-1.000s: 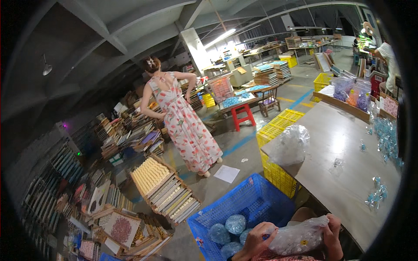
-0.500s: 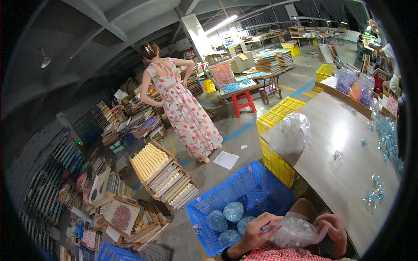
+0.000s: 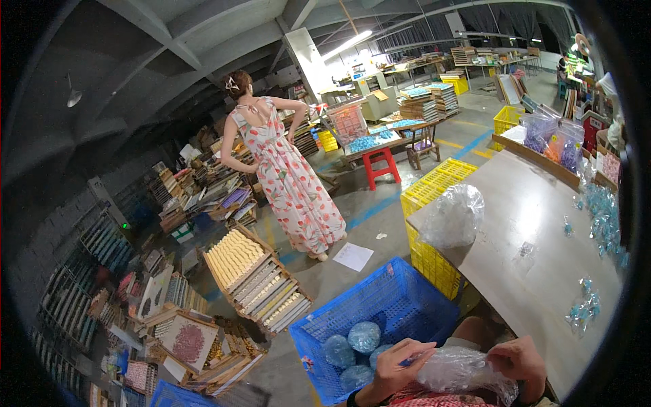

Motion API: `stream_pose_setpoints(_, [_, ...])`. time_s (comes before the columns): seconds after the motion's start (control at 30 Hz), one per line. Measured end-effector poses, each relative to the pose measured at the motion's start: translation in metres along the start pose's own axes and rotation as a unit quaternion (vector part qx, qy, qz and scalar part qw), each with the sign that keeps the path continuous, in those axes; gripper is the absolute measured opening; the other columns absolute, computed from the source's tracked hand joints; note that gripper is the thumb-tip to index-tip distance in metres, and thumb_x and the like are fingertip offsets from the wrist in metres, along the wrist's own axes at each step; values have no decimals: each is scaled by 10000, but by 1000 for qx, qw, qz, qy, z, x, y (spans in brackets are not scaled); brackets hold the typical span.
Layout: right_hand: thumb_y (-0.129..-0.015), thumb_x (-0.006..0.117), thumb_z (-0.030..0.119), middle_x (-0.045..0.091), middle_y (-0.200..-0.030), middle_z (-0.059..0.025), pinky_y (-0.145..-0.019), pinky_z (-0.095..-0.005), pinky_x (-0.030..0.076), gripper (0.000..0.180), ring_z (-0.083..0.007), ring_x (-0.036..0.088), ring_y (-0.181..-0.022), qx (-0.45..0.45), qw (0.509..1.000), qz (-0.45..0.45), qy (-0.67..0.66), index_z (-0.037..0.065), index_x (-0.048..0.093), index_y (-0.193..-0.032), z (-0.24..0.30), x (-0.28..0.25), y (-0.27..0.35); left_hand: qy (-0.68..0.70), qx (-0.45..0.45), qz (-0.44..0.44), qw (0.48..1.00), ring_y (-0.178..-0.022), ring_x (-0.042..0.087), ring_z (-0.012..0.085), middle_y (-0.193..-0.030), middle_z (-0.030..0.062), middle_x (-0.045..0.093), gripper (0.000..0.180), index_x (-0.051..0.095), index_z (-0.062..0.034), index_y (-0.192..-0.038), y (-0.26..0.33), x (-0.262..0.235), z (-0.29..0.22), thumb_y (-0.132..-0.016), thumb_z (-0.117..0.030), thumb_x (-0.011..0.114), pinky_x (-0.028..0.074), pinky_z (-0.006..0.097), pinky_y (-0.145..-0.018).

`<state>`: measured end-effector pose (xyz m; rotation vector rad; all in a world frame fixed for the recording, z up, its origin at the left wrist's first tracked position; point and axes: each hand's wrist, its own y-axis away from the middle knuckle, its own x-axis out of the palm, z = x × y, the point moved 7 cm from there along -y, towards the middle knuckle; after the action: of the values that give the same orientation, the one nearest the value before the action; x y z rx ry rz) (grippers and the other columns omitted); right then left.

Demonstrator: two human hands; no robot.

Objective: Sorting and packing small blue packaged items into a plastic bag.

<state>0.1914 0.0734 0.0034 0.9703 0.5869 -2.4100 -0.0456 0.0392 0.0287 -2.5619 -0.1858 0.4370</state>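
A clear plastic bag (image 3: pixel 453 366) lies across my lap, crumpled and pulled between my hands. My left hand (image 3: pixel 399 370) pinches its left end, thumb against the fingers. At the bag's right end my right hand (image 3: pixel 522 361) is closed on the plastic, its fingertips partly hidden. Whether the bag contains anything is hard to see. Just left of my hands stands a blue plastic crate (image 3: pixel 319 319) with several rounded bluish bundles (image 3: pixel 364 336) in clear wrapping.
A worktable (image 3: pixel 522 210) on my right bears a pile of clear bags (image 3: pixel 453 216) and small turquoise pieces (image 3: pixel 584 305). Yellow crates (image 3: pixel 428 254) stand beside it. Stacked trays (image 3: pixel 261 278) are on the floor left of the blue crate. A person (image 3: pixel 278 163) stands beyond, back turned.
My right hand has shifted slightly, and the bag between my hands looks flatter and more bunched. Both hands still hold it. The view has tilted a little.
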Motion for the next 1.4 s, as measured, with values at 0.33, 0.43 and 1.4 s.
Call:
stream_pose_setpoints(0.33, [-680, 668, 0, 627, -653, -147, -504, -306, 482, 76, -283, 623, -552, -8, 993, -116, 2, 14, 640, -749, 19, -21, -17, -237, 116, 66, 962, -893, 577, 228, -981, 115, 591, 292, 644, -50, -1062, -27, 4, -22, -772, -18, 658, 470, 323, -787])
stream_pose_setpoints(0.43, [-685, 666, -11, 625, -653, -150, -499, -302, 475, 72, -287, 620, -548, -18, 994, -107, 9, 8, 638, -748, 24, -17, -18, -223, 184, 118, 950, -1045, 530, 246, -1113, 135, 542, 390, 593, -70, -1170, -38, 28, -34, -783, -44, 628, 399, 380, -929])
stream_pose_setpoints(1.4, [-746, 685, 113, 645, -1002, -123, -724, -341, 544, 237, -251, 658, -829, -262, 963, -14, -67, 85, 685, -981, 99, -5, -12, -110, 107, 322, 934, -909, 613, 302, -1007, 121, 579, 284, 597, -87, -1046, 0, 58, 18, -763, -108, 602, 519, 352, -726])
